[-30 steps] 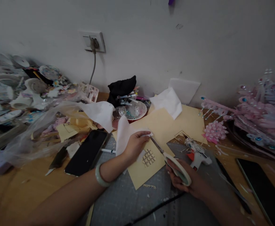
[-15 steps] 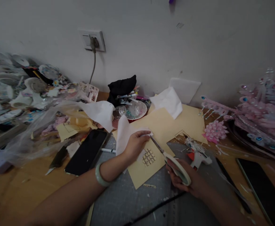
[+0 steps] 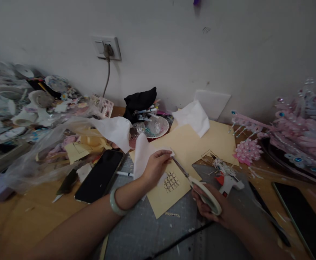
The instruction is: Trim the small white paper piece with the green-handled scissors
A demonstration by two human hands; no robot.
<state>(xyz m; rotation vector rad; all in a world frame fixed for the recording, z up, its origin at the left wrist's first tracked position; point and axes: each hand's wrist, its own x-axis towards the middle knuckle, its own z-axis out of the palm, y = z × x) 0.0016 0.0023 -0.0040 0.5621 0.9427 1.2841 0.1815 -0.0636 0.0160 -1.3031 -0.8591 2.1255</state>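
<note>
Counts: one pair of scissors (image 3: 189,177), two hands, two phones, one pink flower (image 3: 248,150).
Scissors: between the two hands; the tips point between 10 and 11 o'clock, and the long side runs down to between 4 and 5 o'clock.
Left hand (image 3: 156,168): pinching the white cloth (image 3: 140,159) near the tips; a smooth, pale green round bracelet (image 3: 114,203) sits on the wrist.
Right hand (image 3: 225,211): at 4 o'clock from the left one, wrapped around the scissors' handle.
Scissors' stuff: shiny thin metal blades and a cream, rounded handle.
Cloth: soft, floppy and bent.
Paper (image 3: 158,206): flat, tan, with pointy corners and little dark rings drawn close together; at 5 o'clock from the left hand.
Phones: flat and dark; one (image 3: 100,177) at 9 o'clock from the left hand, one (image 3: 302,218) at 3 o'clock from the right.
Flower: bumpy with beads, on the worktop (image 3: 25,224), at 1 o'clock from the right hand.
</note>
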